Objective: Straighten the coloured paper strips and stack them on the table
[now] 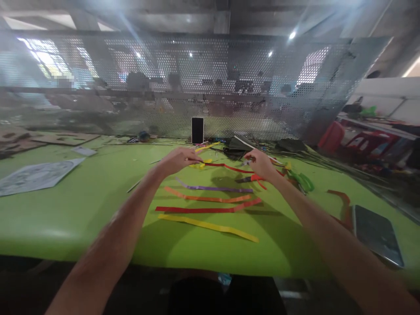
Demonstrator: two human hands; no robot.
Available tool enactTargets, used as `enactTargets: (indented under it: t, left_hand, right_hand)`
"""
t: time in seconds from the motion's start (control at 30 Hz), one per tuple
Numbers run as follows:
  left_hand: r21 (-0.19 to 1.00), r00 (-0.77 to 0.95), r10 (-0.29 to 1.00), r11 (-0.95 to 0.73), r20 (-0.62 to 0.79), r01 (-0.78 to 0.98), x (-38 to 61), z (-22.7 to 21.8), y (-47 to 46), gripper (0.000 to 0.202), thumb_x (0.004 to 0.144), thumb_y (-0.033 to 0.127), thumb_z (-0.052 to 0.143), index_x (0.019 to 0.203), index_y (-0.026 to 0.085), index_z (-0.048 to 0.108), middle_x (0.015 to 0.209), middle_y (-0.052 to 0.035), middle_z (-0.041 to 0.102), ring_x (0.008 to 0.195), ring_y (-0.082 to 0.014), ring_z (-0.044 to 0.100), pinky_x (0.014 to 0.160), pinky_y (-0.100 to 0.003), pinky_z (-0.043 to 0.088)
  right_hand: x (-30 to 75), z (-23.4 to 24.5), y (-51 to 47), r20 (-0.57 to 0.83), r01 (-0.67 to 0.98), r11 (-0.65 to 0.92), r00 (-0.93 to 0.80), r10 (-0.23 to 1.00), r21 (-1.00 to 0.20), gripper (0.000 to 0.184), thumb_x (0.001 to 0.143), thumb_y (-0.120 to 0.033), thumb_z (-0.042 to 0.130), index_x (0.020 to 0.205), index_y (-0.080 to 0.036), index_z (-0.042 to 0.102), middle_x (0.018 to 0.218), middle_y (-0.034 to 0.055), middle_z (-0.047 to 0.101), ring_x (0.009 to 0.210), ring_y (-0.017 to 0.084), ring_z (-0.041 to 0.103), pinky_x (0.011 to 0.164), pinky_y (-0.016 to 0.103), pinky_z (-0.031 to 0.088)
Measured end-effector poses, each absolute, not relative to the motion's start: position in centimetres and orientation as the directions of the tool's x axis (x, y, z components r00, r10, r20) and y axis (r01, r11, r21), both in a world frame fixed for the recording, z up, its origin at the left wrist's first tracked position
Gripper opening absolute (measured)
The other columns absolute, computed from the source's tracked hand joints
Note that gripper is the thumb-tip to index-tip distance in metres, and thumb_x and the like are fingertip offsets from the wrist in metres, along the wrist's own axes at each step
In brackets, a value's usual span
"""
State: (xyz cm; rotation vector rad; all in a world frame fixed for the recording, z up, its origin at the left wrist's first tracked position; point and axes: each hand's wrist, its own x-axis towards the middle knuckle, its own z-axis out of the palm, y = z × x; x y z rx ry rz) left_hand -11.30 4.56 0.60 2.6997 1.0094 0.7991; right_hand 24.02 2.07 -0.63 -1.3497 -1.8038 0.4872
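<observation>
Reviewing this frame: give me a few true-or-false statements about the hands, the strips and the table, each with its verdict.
1. A red strip stretches between the left hand and the right hand. True.
2. The phone lies flat on the table. False: it stands upright against the mesh panel.
3. Of the strips laid out in front of the person, the yellow strip is nearest to them. True.
4. The purple strip lies nearer the person than the yellow one. False: it lies farther off, just short of the hands.
5. The printed sheet lies right of the hands. False: it lies to their left.
</observation>
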Motion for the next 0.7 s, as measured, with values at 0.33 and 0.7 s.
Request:
enactTargets:
  t: [0.33,0.7]
  left_hand:
    - [0.715,0.659,0.739,-0.535,0.139,0.450,-15.5,-1.8,6.6,0.030,0.080,0.037,0.067,0.103,0.023,0.081,0.094,-0.0086,0.077,0.081,-0.0197,0.068,0.075,-0.031,0.054]
    - [0.760,0.586,0.804,-0.441,0.100,0.477,-16.3,-1.7,5.6,0.032,0.080,0.038,0.074,0.105,0.019,0.079,0.105,-0.0102,0.077,0.090,-0.0188,0.068,0.086,-0.032,0.053]
  right_hand:
    - [26.2,-0.7,-0.7,0.077,0.812,0.510,-0.510,0.856,-0.285,0.032,0.071,-0.003,0.056,0.092,-0.018,0.075,0.099,0.0098,0.073,0.086,0.023,0.067,0.079,0.032,0.049]
    - [27.5,-1.9,1.0,0.186,0.905,0.424,-0.409,0.894,-0.048,0.032,0.078,-0.007,0.056,0.104,-0.015,0.074,0.112,0.0147,0.074,0.106,0.030,0.066,0.096,0.037,0.048]
